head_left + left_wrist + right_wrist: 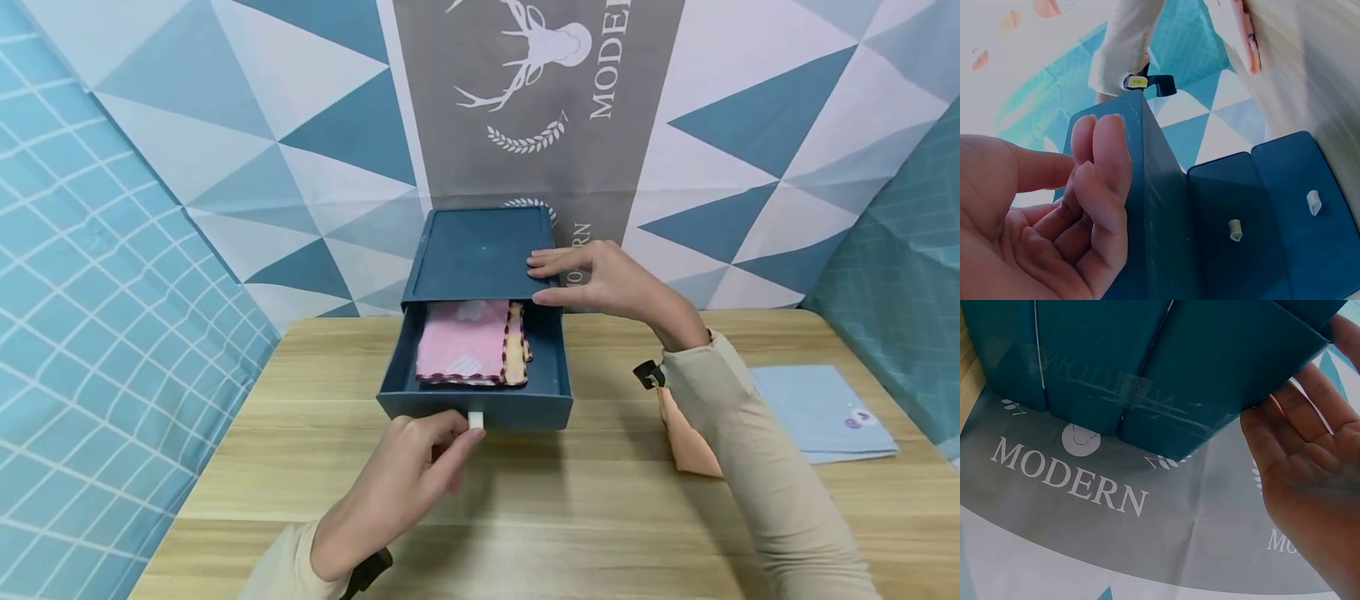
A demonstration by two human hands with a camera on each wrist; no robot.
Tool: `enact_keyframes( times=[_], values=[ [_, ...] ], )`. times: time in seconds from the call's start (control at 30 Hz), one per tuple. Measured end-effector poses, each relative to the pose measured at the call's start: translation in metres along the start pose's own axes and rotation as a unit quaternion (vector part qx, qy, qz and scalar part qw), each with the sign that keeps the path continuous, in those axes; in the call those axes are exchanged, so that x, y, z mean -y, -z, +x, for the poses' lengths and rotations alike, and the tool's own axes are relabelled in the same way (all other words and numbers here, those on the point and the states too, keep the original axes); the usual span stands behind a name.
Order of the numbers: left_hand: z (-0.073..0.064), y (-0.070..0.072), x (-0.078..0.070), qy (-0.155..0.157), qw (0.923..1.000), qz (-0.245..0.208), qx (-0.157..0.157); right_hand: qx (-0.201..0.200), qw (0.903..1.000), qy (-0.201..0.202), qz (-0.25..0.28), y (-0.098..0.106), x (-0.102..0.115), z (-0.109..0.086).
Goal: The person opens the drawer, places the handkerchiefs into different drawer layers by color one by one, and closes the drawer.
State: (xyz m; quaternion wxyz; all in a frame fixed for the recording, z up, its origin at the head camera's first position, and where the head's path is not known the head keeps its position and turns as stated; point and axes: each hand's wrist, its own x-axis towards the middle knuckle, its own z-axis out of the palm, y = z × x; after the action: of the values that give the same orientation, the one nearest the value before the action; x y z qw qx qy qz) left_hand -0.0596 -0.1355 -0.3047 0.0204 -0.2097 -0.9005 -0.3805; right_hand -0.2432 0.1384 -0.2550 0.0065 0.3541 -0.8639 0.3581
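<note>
A dark blue drawer cabinet (483, 250) stands against the backdrop, its top drawer (525, 412) pulled out. Inside the drawer lie folded cloths: a pink one (461, 342) with white patterns, beside a yellow one (515, 354) with dark red edging. My left hand (416, 454) pinches the small white pull tab (476, 420) on the drawer front between thumb and curled fingers. My right hand (592, 279) rests on the cabinet's top right edge, fingers extended across the lid and thumb near the front. In the right wrist view, its fingers (1316, 406) lie along the cabinet's side.
Two lower drawers, each with a pale tab (1235, 230), are closed beneath the open one. On the wooden table (300, 467), a folded light blue cloth (825, 408) and an orange cloth (690, 442) lie to the right, partly behind the right sleeve. Clear tape crosses the cabinet's back.
</note>
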Motion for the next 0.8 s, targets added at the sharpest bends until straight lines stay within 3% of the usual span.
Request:
enact_keyframes(
  times=[0.2, 0.8],
  values=[
    [0.007, -0.001, 0.005, 0.006, 1.0, -0.007, -0.001, 0.003, 0.9999, -0.003, -0.011, 0.001, 0.003, -0.001],
    [0.03, -0.002, 0.017, -0.021, 0.999, -0.015, -0.037, 0.007, 0.9997, 0.006, -0.024, 0.0, 0.005, 0.0]
  ],
)
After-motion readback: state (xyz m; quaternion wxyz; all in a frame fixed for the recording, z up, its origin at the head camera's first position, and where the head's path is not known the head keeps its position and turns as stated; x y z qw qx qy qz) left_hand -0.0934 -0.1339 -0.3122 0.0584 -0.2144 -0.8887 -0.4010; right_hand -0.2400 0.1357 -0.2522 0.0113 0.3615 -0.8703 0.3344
